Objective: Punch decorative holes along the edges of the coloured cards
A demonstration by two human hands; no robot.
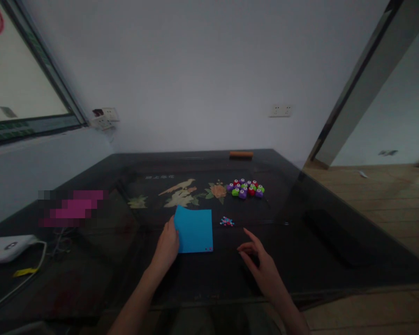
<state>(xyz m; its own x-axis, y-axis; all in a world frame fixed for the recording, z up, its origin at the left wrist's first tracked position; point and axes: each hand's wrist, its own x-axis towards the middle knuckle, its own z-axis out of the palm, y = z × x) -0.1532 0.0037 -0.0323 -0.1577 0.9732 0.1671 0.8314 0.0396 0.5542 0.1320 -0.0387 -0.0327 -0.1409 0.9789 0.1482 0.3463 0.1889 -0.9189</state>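
A square blue sheet [194,230] stands tilted up from the dark tabletop, its left edge gripped by my left hand [168,242]. Two tiny dark reddish dots show at its lower right corner. To the right of the sheet lies a small pile of tiny pink, blue and white pieces [227,222], too small to name. My right hand [260,258] hovers just right of and nearer than that pile. Its index finger stretches out and the thumb is apart from it, with nothing visible between them.
Several purple, green and red toys with big eyes [245,189] cluster behind the pile. A brown bar [241,154] lies at the table's far edge. On the left are a white device [9,248] with a cable and a blurred-out pink item [75,207]. A dark flat object [335,237] lies right.
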